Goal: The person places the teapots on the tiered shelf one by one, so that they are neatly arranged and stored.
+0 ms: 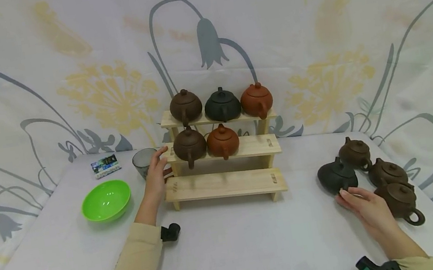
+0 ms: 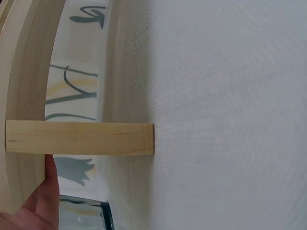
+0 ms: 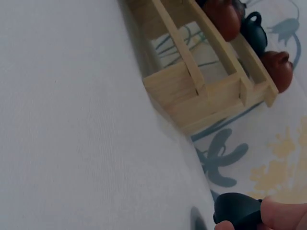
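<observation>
In the head view my left hand (image 1: 157, 174) grips the left end of a three-tier wooden shelf (image 1: 224, 184) at its middle board. The left wrist view shows part of that hand (image 2: 42, 203) against the board's edge. Over at the right, my right hand (image 1: 368, 210) pinches a black teapot (image 1: 337, 176) between thumb and fingers; the right wrist view shows the teapot (image 3: 236, 208) with a shadow beside it. Beside it is a group of brown teapots (image 1: 354, 153). A brown (image 1: 185, 106), a black (image 1: 222, 106) and a red teapot (image 1: 256, 99) stand on the top board.
The middle board carries another brown teapot (image 1: 189, 144) and a red one (image 1: 223, 141). Left of the shelf stand a dark glass cup (image 1: 143, 160), a green bowl (image 1: 106, 202) and a small patterned box (image 1: 105, 166). A flowered cloth (image 1: 103, 54) hangs behind the white table.
</observation>
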Available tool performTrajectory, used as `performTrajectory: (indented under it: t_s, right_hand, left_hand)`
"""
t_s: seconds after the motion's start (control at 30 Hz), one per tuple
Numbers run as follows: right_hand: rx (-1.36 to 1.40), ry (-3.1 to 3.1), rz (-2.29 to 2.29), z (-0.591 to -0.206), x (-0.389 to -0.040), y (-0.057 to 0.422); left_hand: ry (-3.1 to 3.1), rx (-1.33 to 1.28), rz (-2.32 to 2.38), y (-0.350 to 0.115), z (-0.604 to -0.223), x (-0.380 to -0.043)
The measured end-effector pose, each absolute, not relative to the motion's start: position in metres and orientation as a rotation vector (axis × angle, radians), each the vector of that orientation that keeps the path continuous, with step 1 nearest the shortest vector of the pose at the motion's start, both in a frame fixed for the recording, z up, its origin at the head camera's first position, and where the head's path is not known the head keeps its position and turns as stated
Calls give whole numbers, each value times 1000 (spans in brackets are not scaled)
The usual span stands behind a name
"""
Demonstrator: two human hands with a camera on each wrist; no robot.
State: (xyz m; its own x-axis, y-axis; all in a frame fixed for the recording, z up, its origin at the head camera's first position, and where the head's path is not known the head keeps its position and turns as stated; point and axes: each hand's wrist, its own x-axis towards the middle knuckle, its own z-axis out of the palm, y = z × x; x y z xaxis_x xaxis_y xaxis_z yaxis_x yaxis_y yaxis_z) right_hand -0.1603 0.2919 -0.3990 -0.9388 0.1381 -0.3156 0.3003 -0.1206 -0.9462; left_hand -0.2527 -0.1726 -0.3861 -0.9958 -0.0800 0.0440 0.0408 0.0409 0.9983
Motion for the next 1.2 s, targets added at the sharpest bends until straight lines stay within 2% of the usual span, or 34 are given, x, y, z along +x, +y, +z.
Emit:
performTrajectory:
  t_s: [0.4, 0.7, 1.2]
  right_hand:
    - [209, 2198, -2135, -374, -158, 261]
    - [-58, 2107, -2338, -352, -158, 236]
    - [-121, 2182, -2218, -328, -171, 193]
  left_hand:
    - [-2202, 51, -2113, -173, -385, -252]
    - [-2210, 32, -2103, -173, -385, -252]
    - [-2206, 28, -2120, -173, -385, -251]
